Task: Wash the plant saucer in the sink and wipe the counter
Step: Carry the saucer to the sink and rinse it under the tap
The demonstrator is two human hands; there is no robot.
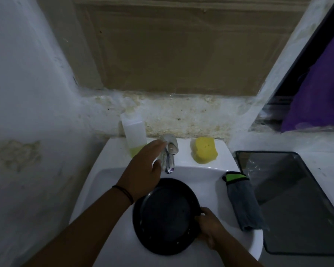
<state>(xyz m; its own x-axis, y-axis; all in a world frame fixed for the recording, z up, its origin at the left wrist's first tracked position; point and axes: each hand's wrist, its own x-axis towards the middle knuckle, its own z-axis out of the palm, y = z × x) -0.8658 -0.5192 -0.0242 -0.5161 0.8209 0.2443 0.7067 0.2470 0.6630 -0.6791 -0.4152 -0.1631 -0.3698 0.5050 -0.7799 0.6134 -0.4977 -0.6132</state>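
Your right hand [210, 226] grips the black saucer [166, 218] rim; left hand [147, 166], fingers straight, touches the faucet [169, 157]. No readable writing.

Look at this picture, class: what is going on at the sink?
A person holds a black plant saucer over the white sink, the right hand gripping its rim. The left hand reaches for the chrome faucet. No water is visibly running. A yellow sponge and grey cloth wait nearby.

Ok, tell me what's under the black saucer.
The white sink basin lies under the black saucer, which the right hand grips by its rim. The drain and basin bottom are covered, so I can't see them.
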